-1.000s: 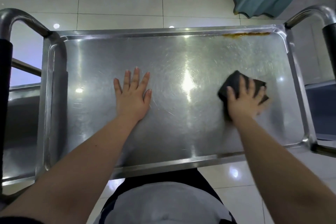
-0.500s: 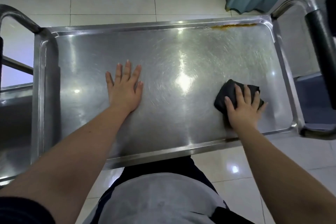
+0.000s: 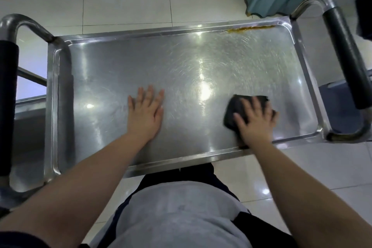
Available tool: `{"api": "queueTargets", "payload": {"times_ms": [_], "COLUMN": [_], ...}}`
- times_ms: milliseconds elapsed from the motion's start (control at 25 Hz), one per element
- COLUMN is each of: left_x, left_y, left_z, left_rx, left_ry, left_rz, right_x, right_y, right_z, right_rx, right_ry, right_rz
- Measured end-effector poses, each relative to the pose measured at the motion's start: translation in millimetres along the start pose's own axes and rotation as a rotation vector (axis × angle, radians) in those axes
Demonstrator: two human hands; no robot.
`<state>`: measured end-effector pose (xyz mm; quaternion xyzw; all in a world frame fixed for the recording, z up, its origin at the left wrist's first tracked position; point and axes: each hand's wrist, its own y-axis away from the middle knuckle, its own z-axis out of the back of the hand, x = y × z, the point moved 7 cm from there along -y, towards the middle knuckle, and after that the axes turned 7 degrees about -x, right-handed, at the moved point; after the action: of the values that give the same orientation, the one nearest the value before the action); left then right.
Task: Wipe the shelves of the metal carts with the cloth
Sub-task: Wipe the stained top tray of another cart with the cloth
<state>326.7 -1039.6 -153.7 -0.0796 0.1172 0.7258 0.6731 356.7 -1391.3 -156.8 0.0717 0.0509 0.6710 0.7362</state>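
Now the right hand [image 3: 254, 121] presses the dark cloth [image 3: 234, 106] under spread, nearly straight fingers, near the front rim of the top shelf [image 3: 120, 70]. Well to its left, the left hand [image 3: 146, 112] lies flat, holding nothing. Far beyond the cloth, an orange smear [image 3: 249, 28] lines the rim.

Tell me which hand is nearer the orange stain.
Right. The right hand, pressing the cloth, lies almost straight on the near side of the stain; the left hand lies flat, farther left.
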Motion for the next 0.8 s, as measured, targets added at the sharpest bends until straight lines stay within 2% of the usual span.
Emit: {"api": "queueTargets", "payload": {"times_ms": [80,120,160,280,320,360,440,560,640,680,720,800], "left_x": [-10.7,-10.2,-8.1,-6.8,-7.3,-8.0,-8.7,-8.9,-8.3,-7.2,-6.3,-5.9], "left_y": [26.9,32.5,33.3,27.9,28.1,28.8,30.4,29.6,29.5,29.6,29.7,30.1], "left_z": [-14.4,-19.1,-20.5,-18.9,-19.3,-20.5,-22.1,-22.1,-22.3,-22.8,-23.2,-22.4], "left_rx": [0.066,0.075,0.069,0.032,0.024,0.018,0.007,0.004,0.003,0.007,0.008,0.005], "left_ry": [-0.068,-0.089,-0.094,-0.081,-0.08,-0.082,-0.084,-0.088,-0.097,-0.1,-0.103,-0.101], "left_rz": [-0.032,-0.015,0.009,0.006,-0.01,-0.021,-0.021,-0.022,-0.02,-0.015,-0.01,-0.011], "right_x": [-26.0,-10.2,21.9,146.9,166.0,165.5,117.0,-8.2,-41.1,-27.6,4.0,93.0], "right_y": [0.2,4.8,13.0,75.5,97.5,104.0,83.0,42.8,35.8,39.0,46.8,76.8], "right_z": [2.9,2.2,-0.4,-13.8,-17.5,-18.5,-15.0,-9.5,-8.3,-9.6,-12.9,-21.9], "right_rx": [0.024,0.011,-0.004,0.003,0.003,-0.005,-0.053,-0.016,0.038,0.035,0.024,0.046], "right_ry": [-0.031,-0.033,-0.028,-0.04,-0.025,-0.026,-0.041,0.006,0.015,0.038,0.062,0.051], "right_rz": [-0.211,-0.224,-0.128,0.47,0.589,0.626,0.515,0.113,-0.072,-0.09,-0.022,0.32]}}
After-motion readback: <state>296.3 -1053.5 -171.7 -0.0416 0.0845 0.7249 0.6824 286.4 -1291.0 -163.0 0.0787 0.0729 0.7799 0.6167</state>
